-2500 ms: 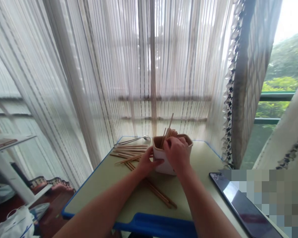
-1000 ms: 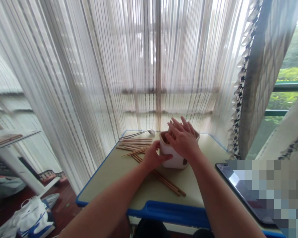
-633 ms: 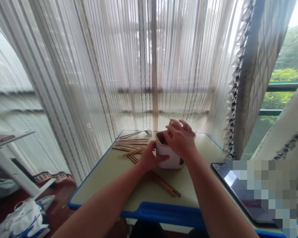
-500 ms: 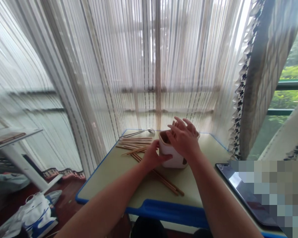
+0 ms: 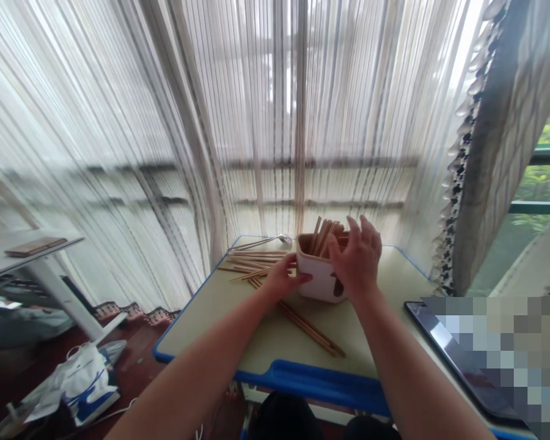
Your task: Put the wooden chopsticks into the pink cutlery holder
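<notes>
A white utensil holder [image 5: 318, 282] with a brown inside stands on the table, a bundle of wooden chopsticks [image 5: 324, 239] upright in it. My left hand [image 5: 285, 278] grips the holder's left side, thumb across the front. At the right rim is my right hand [image 5: 358, 256], its fingers spread and raised with the thumb near the chopsticks; whether it touches the rim is hard to make out. More loose chopsticks [image 5: 252, 263] lie crossed left of the holder. A few others [image 5: 314, 330] lie slanted in front of it, partly behind my left forearm.
Metal utensils [image 5: 261, 242], one with a rounded end, lie at the back left of the blue-edged table [image 5: 201, 330]. A dark tablet or phone [image 5: 449, 354] rests at the right. Sheer curtains [image 5: 256, 122] hang right behind the table. A white bag [image 5: 85, 382] sits on the floor.
My right hand has shifted right from over the holder's opening to its right rim, uncovering the chopsticks inside. My left hand stays on the holder. The view has turned slightly left.
</notes>
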`<move>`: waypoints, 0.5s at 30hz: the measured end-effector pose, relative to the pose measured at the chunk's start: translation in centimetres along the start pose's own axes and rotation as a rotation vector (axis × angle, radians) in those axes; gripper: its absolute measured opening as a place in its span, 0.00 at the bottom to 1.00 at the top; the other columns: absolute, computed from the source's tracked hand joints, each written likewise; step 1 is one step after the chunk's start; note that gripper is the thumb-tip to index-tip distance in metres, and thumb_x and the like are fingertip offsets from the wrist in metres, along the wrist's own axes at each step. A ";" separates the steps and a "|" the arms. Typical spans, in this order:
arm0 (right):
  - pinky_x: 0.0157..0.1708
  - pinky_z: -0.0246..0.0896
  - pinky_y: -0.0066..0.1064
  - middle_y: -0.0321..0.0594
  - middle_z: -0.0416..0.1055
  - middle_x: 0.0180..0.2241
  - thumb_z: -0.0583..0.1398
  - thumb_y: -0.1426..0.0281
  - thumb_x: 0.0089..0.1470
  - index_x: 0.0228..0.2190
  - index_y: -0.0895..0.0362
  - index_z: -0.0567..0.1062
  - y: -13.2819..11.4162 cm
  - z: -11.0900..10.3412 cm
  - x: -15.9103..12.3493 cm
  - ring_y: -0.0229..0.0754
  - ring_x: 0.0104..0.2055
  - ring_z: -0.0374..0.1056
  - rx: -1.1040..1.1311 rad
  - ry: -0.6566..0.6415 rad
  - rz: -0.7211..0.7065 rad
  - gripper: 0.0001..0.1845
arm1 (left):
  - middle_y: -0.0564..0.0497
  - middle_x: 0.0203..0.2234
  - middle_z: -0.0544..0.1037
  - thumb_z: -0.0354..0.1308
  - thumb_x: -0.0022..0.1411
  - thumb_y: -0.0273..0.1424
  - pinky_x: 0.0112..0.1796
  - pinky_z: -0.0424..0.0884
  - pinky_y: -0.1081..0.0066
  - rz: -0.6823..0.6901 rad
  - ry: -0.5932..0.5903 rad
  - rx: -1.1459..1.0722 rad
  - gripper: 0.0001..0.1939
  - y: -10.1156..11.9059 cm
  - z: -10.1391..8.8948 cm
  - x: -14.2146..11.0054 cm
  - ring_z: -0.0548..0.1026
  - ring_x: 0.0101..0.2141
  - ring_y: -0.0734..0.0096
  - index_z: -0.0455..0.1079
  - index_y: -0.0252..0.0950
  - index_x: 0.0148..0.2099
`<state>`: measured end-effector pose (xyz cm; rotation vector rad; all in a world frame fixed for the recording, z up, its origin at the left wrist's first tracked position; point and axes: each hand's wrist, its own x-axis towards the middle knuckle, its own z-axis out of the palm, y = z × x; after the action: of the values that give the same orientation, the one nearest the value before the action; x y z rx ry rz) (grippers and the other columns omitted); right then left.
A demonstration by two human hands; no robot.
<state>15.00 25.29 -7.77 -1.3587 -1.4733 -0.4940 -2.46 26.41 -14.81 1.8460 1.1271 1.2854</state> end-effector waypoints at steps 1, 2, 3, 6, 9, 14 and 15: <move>0.55 0.43 0.46 0.55 0.56 0.57 0.51 0.57 0.53 0.54 0.63 0.61 0.3 0.1 0.2 0.52 0.59 0.49 0.020 0.006 0.065 0.32 | 0.47 0.43 0.75 0.66 0.44 0.38 0.39 0.68 0.66 -0.001 -0.003 -0.008 0.30 0.0 -0.1 0.0 0.72 0.43 0.63 0.64 0.38 0.50; 0.53 0.46 0.45 0.57 0.58 0.55 0.50 0.56 0.53 0.54 0.65 0.60 0.6 0.1 0.5 0.53 0.57 0.52 0.049 -0.010 0.130 0.33 | 0.47 0.43 0.75 0.66 0.44 0.38 0.39 0.68 0.66 -0.002 -0.006 -0.012 0.29 0.0 -0.1 0.1 0.73 0.42 0.63 0.64 0.38 0.49; 0.51 0.49 0.44 0.58 0.62 0.52 0.49 0.55 0.54 0.53 0.67 0.61 0.9 0.1 0.7 0.52 0.55 0.56 0.082 -0.046 0.186 0.34 | 0.47 0.42 0.75 0.66 0.44 0.38 0.39 0.68 0.66 -0.004 -0.005 -0.013 0.29 0.0 -0.2 0.1 0.73 0.42 0.63 0.64 0.38 0.49; 0.49 0.51 0.42 0.54 0.71 0.42 0.45 0.54 0.55 0.46 0.64 0.70 1.2 -0.2 1.3 0.51 0.48 0.61 0.108 -0.203 0.260 0.30 | 0.47 0.42 0.75 0.67 0.42 0.37 0.38 0.68 0.67 -0.018 -0.004 -0.017 0.29 0.0 -0.5 0.1 0.73 0.42 0.63 0.65 0.38 0.48; 0.53 0.41 0.48 0.49 0.73 0.39 0.45 0.52 0.54 0.39 0.60 0.74 0.8 -0.8 1.5 0.52 0.50 0.59 0.007 -0.268 0.217 0.29 | 0.47 0.41 0.75 0.68 0.41 0.37 0.38 0.68 0.67 -0.017 -0.026 -0.004 0.29 0.1 -0.7 0.0 0.73 0.41 0.63 0.66 0.37 0.47; 0.55 0.33 0.53 0.52 0.72 0.39 0.49 0.46 0.49 0.36 0.61 0.75 -0.2 -1.1 1.5 0.56 0.53 0.55 -0.095 -0.385 0.094 0.33 | 0.46 0.41 0.75 0.68 0.40 0.38 0.38 0.69 0.67 -0.003 -0.057 0.037 0.32 0.4 -0.4 0.2 0.73 0.41 0.64 0.65 0.38 0.49; 0.54 0.35 0.53 0.54 0.71 0.41 0.50 0.45 0.48 0.36 0.62 0.75 -0.3 -0.9 1.6 0.57 0.52 0.55 -0.113 -0.389 0.089 0.33 | 0.46 0.41 0.75 0.68 0.40 0.38 0.38 0.68 0.67 0.003 -0.064 0.042 0.32 0.5 -0.4 0.3 0.73 0.41 0.63 0.65 0.38 0.49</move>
<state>15.38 25.21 -5.93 -1.6705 -1.7062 -0.2666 -2.64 26.50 -14.15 1.9066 1.1249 1.2041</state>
